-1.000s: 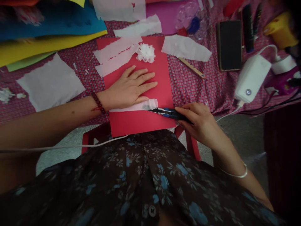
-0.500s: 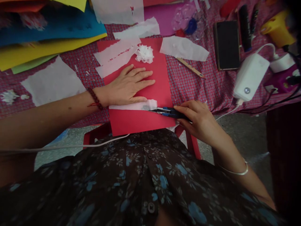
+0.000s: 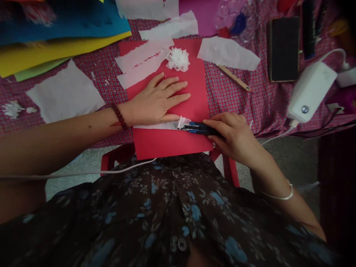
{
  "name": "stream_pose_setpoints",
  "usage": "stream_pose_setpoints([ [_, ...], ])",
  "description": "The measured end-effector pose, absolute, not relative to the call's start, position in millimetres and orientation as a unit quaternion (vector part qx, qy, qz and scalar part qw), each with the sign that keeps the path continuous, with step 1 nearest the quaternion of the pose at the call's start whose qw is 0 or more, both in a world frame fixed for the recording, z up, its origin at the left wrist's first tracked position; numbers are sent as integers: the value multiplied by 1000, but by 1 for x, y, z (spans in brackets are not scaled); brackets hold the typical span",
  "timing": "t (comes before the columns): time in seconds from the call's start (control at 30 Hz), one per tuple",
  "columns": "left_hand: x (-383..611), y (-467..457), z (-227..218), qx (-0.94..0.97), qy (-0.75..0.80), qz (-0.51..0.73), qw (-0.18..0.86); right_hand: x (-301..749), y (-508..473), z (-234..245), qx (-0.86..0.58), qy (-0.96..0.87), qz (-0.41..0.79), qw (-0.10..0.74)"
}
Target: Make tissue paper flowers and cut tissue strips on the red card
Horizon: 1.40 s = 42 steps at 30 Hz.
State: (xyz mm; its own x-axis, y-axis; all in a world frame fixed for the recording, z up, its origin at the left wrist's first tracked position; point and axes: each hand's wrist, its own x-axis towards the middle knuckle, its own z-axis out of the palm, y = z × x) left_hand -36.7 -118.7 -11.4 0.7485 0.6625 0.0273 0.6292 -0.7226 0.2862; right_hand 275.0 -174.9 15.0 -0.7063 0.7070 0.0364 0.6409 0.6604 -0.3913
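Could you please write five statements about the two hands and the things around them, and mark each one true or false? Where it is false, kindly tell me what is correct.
1. The right hand holds a blue-and-black tool. True.
2. A ruffled white paper piece lies on the red sheet. True.
3. The left hand is raised high in the air. False: the left hand lies on the red sheet, fingers spread.
4. The phone lies left of the red sheet. False: the phone lies to its right.
5. A pencil lies on the checked cloth. True.
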Motion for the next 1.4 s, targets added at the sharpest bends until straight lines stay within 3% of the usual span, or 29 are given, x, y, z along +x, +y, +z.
stream_pose_setpoints([
  [0.5,-36,-119,-11,922,355,54,143,277,-193,17,-364,-902,199,114],
  [0.77,-48,-102,-9,906,358,19,227,280,-193,11,-369,-901,196,114],
  [1.0,-61,-122,-4,933,331,6,141,280,-192,13,-366,-901,201,121],
  [1.4,-63,-122,-14,926,330,42,177,253,-176,15,-343,-910,207,110],
])
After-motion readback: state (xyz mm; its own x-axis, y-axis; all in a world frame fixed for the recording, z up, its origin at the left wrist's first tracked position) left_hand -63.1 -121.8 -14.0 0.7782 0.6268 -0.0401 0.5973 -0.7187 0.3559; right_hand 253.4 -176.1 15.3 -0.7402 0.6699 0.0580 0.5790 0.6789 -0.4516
